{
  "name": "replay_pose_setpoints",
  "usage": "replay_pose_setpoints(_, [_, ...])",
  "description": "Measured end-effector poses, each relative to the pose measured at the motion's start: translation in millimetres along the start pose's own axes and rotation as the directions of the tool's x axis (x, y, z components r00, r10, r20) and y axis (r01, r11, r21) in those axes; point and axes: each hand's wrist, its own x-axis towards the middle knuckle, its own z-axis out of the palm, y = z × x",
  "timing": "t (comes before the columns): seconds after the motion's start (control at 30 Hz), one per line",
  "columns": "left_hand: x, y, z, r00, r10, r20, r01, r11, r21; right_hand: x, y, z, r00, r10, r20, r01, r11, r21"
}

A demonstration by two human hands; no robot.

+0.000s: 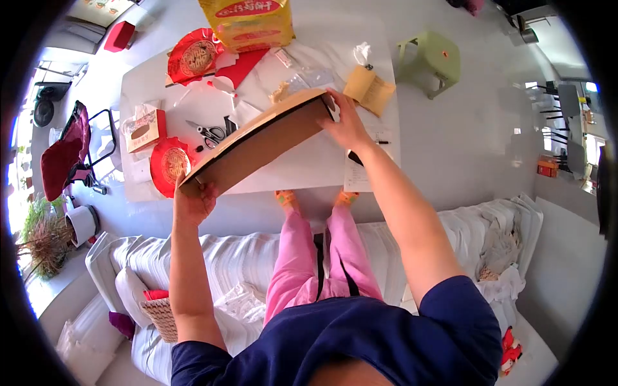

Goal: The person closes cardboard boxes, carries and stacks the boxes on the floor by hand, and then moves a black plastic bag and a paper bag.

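A shallow brown cardboard box (267,147) is held tilted above the table, its inner side towards me and a dark line along its upper edge. At its lower left corner my left hand (195,201) is closed on it. My right hand (346,125) grips the upper right corner. Beside the box on the left lie black-handled scissors (212,135) and a red round decoration (171,165) with a gold centre. Behind it are clear plastic packaging (312,78) and an open brown paper booklet (370,90). The box hides part of the tabletop.
The white table (290,174) also bears a tissue box (147,131), a second red decoration (195,56), a yellow bag (251,26) and a written sheet (358,177). A green stool (432,61) stands right; a covered sofa (244,254) is close behind me. A dark red chair (66,151) stands left.
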Motion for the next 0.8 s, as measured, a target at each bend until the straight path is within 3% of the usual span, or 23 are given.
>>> replay_pose_setpoints(0.03, [2.6, 11.1, 6.3, 1.000, 0.010, 0.007, -0.010, 1.000, -0.003, 19.6, -4.1, 10.0, 1.000, -0.012, -0.002, 0.012, 1.000, -0.001])
replay_pose_setpoints(0.1, [6.7, 25.7, 12.3, 0.997, -0.026, -0.076, 0.033, 0.996, 0.087, 49.6, -10.3, 28.8, 0.996, -0.055, 0.070, 0.017, 0.890, 0.456])
replay_pose_setpoints(0.13, [9.9, 34.1, 10.0, 0.997, -0.024, -0.077, 0.030, 0.996, 0.081, 62.3, -18.6, 30.0, 0.995, -0.059, 0.076, 0.018, 0.890, 0.455])
replay_pose_setpoints(0.2, [13.0, 50.4, 4.6, 0.995, 0.006, -0.103, 0.021, 0.966, 0.259, 86.9, -29.7, 26.8, 0.979, 0.043, 0.199, -0.100, 0.952, 0.287])
replay_pose_setpoints(0.27, [13.8, 59.3, 0.6, 0.988, 0.061, -0.143, -0.007, 0.935, 0.355, 96.0, -34.6, 37.4, 0.983, 0.018, 0.183, -0.080, 0.938, 0.338])
replay_pose_setpoints(0.33, [12.6, 61.5, -2.1, 0.929, 0.329, -0.168, -0.181, 0.802, 0.569, 98.5, -48.6, 35.4, 0.969, 0.123, 0.212, -0.179, 0.946, 0.270])
replay_pose_setpoints(0.4, [28.5, 60.8, -27.8, 0.924, 0.355, -0.142, -0.209, 0.780, 0.589, 98.8, -60.1, 30.4, 0.960, 0.151, 0.236, -0.199, 0.960, 0.195])
replay_pose_setpoints(0.47, [52.9, 46.4, -43.8, 0.683, 0.730, -0.011, -0.588, 0.559, 0.584, 99.2, -65.3, 25.7, 0.955, 0.187, 0.229, -0.218, 0.969, 0.119])
replay_pose_setpoints(0.5, [60.4, 33.9, -39.7, 0.675, 0.737, 0.013, -0.678, 0.614, 0.405, 98.5, -62.3, 24.7, 0.955, 0.178, 0.236, -0.209, 0.971, 0.115])
replay_pose_setpoints(0.53, [55.9, 26.6, -37.1, 0.691, 0.723, 0.003, -0.628, 0.598, 0.497, 95.3, -56.0, 25.2, 0.952, 0.208, 0.226, -0.240, 0.963, 0.123])
replay_pose_setpoints(0.6, [45.9, 25.4, -27.3, 0.781, 0.624, 0.031, -0.572, 0.695, 0.436, 88.7, -49.9, 18.6, 0.944, 0.240, 0.227, -0.272, 0.954, 0.123])
replay_pose_setpoints(0.7, [35.7, 22.7, -0.8, 0.763, 0.641, -0.078, -0.545, 0.704, 0.455, 75.7, -53.7, 2.4, 0.926, 0.321, 0.200, -0.336, 0.941, 0.046])
replay_pose_setpoints(0.73, [35.3, 23.6, -3.2, 0.754, 0.656, 0.035, -0.570, 0.627, 0.531, 70.8, -53.4, -3.5, 0.923, 0.347, 0.166, -0.355, 0.935, 0.020])
replay_pose_setpoints(0.8, [16.4, 15.3, 8.8, 0.681, 0.729, 0.076, -0.538, 0.427, 0.727, 53.1, -48.8, -13.1, 0.915, 0.379, 0.139, -0.382, 0.924, -0.008])
